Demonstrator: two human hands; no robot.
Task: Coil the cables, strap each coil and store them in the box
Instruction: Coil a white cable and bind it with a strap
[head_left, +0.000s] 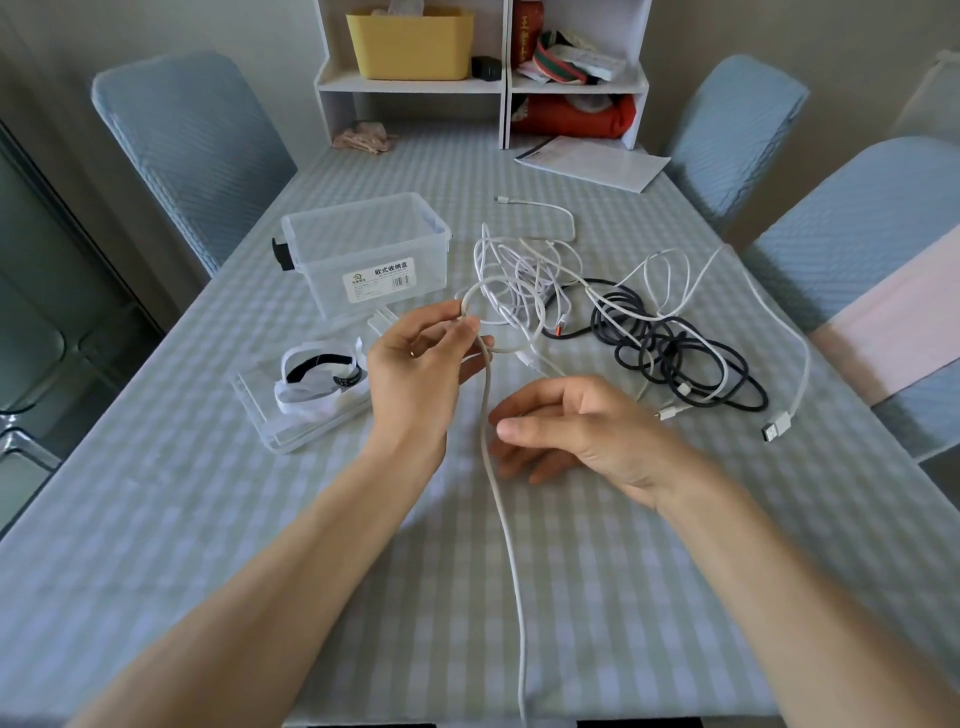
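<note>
My left hand (421, 364) pinches a small loop of a white cable (506, 525) between thumb and fingers above the table. From that loop the cable runs down toward me and off the table's near edge. My right hand (576, 431) hovers just right of the cable with its fingers extended and relaxed, holding nothing. A clear plastic box (363, 249) stands open behind the left hand. Its lid (291, 415) lies to the left and carries black and white straps (322, 379). A tangle of white cables (524, 270) and a black cable (670, 353) lie to the right.
A checked cloth covers the table (208, 519). A white shelf unit (483, 78) with a yellow bin stands at the far edge, with a paper booklet (592, 161) in front of it. Blue chairs (192, 150) surround the table. A USB plug (776, 431) lies at right.
</note>
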